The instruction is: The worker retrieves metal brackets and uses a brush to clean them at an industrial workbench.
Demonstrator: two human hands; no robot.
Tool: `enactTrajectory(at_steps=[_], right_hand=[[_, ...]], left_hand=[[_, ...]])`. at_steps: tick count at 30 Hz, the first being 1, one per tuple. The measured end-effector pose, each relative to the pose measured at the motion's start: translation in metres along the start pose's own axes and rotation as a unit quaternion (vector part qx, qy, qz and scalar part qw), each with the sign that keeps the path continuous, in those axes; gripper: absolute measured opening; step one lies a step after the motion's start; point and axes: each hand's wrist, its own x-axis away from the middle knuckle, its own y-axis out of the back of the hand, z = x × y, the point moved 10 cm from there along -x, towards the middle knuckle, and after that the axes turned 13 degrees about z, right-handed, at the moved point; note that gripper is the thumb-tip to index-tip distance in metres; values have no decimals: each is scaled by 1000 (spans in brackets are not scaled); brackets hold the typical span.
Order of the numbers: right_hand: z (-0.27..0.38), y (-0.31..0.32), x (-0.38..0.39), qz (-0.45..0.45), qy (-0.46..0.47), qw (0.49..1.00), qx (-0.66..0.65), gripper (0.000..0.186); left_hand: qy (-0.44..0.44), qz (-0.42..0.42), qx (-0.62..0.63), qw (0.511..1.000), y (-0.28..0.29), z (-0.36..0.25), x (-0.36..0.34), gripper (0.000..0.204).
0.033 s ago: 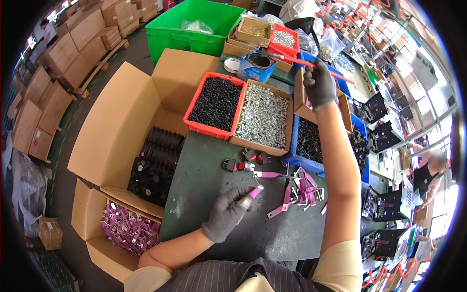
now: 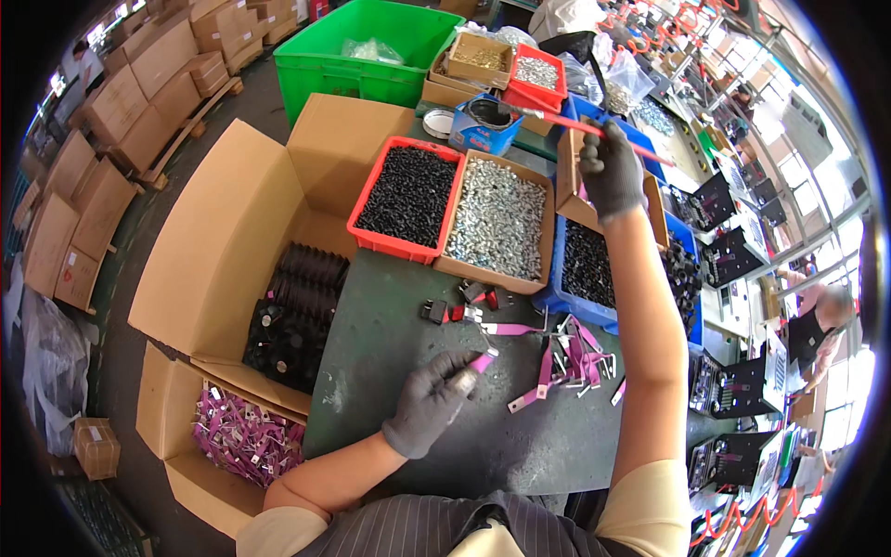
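Observation:
My left hand (image 2: 429, 407), in a dark grey glove, is closed on a small metal strip with a purple sleeve (image 2: 482, 360), its bare metal end pointing away from me. My gloved right hand (image 2: 611, 172) reaches far out and grips a red-handled brush (image 2: 562, 121). The brush head is over the rim of an open blue can (image 2: 483, 132) with dark contents; whether it touches them I cannot tell. Several purple-sleeved metal strips (image 2: 583, 360) lie in a loose pile on the dark green table (image 2: 483, 436). Black-and-red switch-like parts (image 2: 434, 311) lie beyond my left hand.
A red tray (image 2: 357, 227) of small black parts stands beside a cardboard box (image 2: 492, 277) of silver pieces. Blue bins (image 2: 548, 304) are under my right forearm. Left of the table, an open carton (image 2: 204, 241) holds black parts. A green crate (image 2: 371, 84) stands behind.
The brush and my right hand have shifted very slightly. My left hand still holds the purple-sleeved strip and has moved a touch left.

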Motion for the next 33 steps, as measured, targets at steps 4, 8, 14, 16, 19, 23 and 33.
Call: enactTrajectory(at_steps=[4, 8, 14, 16, 19, 23, 33], right_hand=[[-4, -2, 89, 25, -40, 990, -136, 12], [-9, -9, 171, 79, -40, 970, -227, 16], [2, 8, 265, -43, 37, 994, -91, 25], [13, 8, 285, -75, 72, 994, -40, 29], [19, 22, 310, -78, 103, 990, -54, 29], [29, 16, 331, -59, 128, 990, -16, 29], [19, 36, 349, -72, 107, 988, -87, 29]], left_hand=[[7, -28, -26, 999, 9, 2, -2, 21], [-36, -33, -59, 997, 8, -7, -2, 23], [-77, 18, -64, 995, -31, -24, -5, 18], [-71, 31, -85, 993, -41, -18, -2, 19], [-55, 55, -108, 991, -55, -14, 1, 19], [-21, 67, -68, 995, -70, -3, 10, 18], [-37, 127, -26, 991, -102, -4, 23, 23]])
